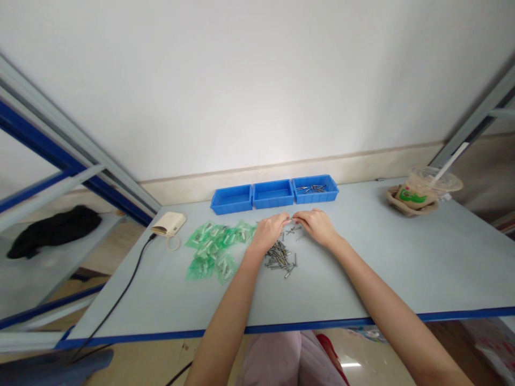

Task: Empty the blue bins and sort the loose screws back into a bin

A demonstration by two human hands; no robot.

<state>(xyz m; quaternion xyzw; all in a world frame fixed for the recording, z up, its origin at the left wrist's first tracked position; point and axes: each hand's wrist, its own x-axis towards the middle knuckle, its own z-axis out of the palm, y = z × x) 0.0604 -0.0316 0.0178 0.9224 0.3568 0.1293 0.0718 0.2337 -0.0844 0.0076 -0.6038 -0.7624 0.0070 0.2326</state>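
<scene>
Head view. The person's left hand (269,230) and right hand (317,223) meet at the middle of a pale grey table (402,257), fingertips almost touching. Between them a small screw (290,219) appears pinched; both hands are curled narrow around it, though the exact grip of each finger is too small to make out.

Just below the hands, toward the person, lies a loose pile of screws (279,257) on the tabletop, with a few strays (295,229) scattered near the right hand's fingers.

Left of the left hand, a heap of green plastic bags (215,246) spreads over the table, its nearest edge just beside the wrist.

Behind the hands, against the wall, stand three blue trays side by side: the left tray (231,199), the middle tray (273,193), and the right tray (315,188), which holds some screws.

Further left, a cream-coloured device (169,223) rests with a black cable (124,289) running off the table's front edge. At the far right corner, a lidded plastic cup (422,190) with a straw sits in a cardboard holder.
</scene>
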